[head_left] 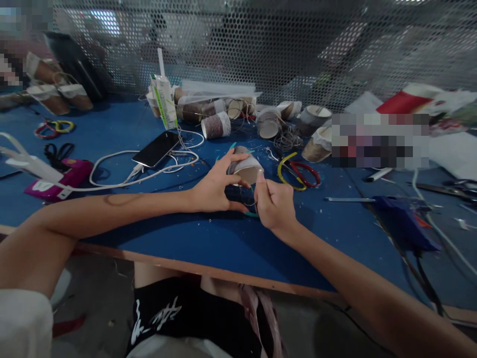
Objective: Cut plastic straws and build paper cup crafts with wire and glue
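My left hand [215,186] holds a small paper cup [247,169] lying on its side over the blue table [194,238], fingers wrapped round its wall. My right hand [274,204] sits just right of the cup's open mouth, fingers pinched on a thin wire at the rim. Teal-handled pliers [234,147] lie partly hidden beneath the cup and hands.
Yellow-and-red scissors [298,171] lie right of the cup. A black phone [156,148] on a white cable rests to the left. Several cups [216,125] and a carton [164,102] stand at the back by the mesh screen. A blue glue gun [400,221] lies right.
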The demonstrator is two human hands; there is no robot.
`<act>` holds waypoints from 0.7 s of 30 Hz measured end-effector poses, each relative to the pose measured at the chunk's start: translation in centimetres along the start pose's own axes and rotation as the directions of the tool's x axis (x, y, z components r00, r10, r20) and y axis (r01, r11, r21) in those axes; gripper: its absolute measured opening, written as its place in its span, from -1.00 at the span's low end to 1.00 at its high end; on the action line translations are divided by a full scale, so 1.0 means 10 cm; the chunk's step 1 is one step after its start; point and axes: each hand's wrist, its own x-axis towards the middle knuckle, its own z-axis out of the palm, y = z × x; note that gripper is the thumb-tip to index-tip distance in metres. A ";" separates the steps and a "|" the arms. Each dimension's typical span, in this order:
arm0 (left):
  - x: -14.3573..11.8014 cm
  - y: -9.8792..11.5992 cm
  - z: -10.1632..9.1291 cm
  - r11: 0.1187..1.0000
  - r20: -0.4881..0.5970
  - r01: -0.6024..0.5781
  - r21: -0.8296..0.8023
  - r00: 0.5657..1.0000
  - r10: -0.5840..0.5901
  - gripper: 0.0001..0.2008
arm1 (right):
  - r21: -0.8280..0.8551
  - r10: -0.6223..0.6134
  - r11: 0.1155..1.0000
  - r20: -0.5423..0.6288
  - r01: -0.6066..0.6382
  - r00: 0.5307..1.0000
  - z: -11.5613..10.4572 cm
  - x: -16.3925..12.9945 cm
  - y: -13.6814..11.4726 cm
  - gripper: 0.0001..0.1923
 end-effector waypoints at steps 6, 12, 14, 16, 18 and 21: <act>0.00 -0.01 0.02 1.000 -0.012 -0.004 -0.007 1.000 0.004 -0.73 | 0.098 0.050 0.994 0.007 -0.050 0.999 0.02 0.02 0.02 -0.45; -0.02 0.02 0.02 1.000 -0.004 0.006 -0.015 1.000 -0.006 -0.77 | 0.075 0.038 0.996 0.003 -0.038 0.999 0.02 0.04 0.02 -0.44; -0.02 0.06 0.02 1.000 -0.008 0.007 -0.018 1.000 -0.007 -0.81 | 0.080 0.033 0.996 0.008 -0.033 0.999 0.02 0.04 0.00 -0.44; -0.02 0.09 0.02 0.999 -0.013 0.026 -0.030 1.000 -0.026 -0.87 | 0.095 0.032 0.995 0.024 -0.034 0.999 0.03 0.05 -0.03 -0.44; -0.01 0.11 0.02 0.997 -0.011 0.051 -0.061 0.999 -0.052 -0.89 | 0.110 0.029 0.993 0.052 -0.035 0.998 0.02 0.05 -0.04 -0.42; -0.01 0.13 -0.01 0.988 0.000 0.095 -0.119 0.995 -0.096 -0.87 | 0.142 0.012 0.989 0.095 -0.026 0.995 -0.07 0.08 0.02 -0.39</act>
